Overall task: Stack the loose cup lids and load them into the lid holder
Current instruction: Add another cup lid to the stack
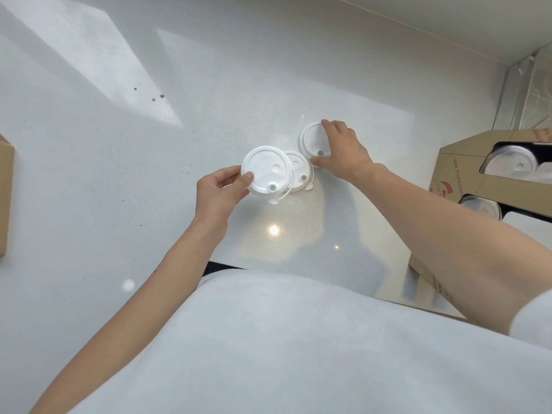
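Fingers (248,176) of left hand (219,192) pinched on rim of a lid stack (265,174), right hand (343,150) clamped on a second lid (312,141), white table (119,174), cardboard lid holder (478,162) at right already holding lids, third lid (300,174) flat between the hands.

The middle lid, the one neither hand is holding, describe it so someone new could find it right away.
Start at the white countertop and find the two hands near its centre. Between the left hand and right hand sit three white lids in a row. The middle lid lies flat, partly covered by the left-hand lid, and no fingers touch it.
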Demonstrator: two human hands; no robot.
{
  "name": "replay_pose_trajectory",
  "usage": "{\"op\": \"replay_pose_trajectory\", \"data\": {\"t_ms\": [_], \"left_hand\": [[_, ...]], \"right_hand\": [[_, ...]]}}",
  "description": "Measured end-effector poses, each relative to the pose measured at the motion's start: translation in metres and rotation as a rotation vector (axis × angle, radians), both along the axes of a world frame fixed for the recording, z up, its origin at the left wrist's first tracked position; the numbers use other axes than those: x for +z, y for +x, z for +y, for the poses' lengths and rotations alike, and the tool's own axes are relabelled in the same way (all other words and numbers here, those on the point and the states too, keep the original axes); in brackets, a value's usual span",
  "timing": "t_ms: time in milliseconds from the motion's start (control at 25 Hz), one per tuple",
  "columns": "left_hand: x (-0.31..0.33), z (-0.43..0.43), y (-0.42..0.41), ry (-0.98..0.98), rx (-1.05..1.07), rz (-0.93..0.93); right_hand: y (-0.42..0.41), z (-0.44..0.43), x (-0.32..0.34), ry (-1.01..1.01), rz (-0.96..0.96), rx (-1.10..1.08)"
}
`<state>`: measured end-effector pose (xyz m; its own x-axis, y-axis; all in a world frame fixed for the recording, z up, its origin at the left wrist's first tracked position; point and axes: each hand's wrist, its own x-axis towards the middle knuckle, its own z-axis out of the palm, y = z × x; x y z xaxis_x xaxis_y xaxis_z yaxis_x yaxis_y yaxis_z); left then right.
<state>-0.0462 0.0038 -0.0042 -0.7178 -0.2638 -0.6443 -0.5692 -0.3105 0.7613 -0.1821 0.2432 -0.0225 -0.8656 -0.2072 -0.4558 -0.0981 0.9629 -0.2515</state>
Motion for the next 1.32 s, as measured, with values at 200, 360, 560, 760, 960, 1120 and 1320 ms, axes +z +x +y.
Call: {"op": "replay_pose_trajectory", "data": {"t_ms": [200, 360, 560, 760, 960, 1120, 1320], "left_hand": [[0.001, -0.006, -0.008, 0.009, 0.000, 0.017], [0.000, -0.006, -0.009, 0.011, -0.018, 0.014], [0.002, -0.006, -0.004, 0.026, -0.033, 0.027], [0.004, -0.005, 0.002, 0.048, -0.062, 0.052], [0.007, 0.002, 0.009, 0.047, -0.100, 0.065], [0.014, 0.013, 0.018, 0.035, -0.108, 0.077], [0.026, 0.037, 0.035, 0.029, -0.081, 0.109]], "right_hand": [[0.002, 0.002, -0.002, -0.044, 0.031, -0.139], [0.014, 0.008, 0.008, -0.216, 0.070, -0.309], [0.043, 0.012, 0.032, -0.484, 0.087, -0.425], [0.080, 0.005, 0.055, -0.609, 0.076, -0.409], [0.109, 0.001, 0.065, -0.698, 0.064, -0.426], [0.125, 0.004, 0.069, -0.737, 0.048, -0.371], [0.135, 0.019, 0.072, -0.816, -0.043, -0.338]]}}
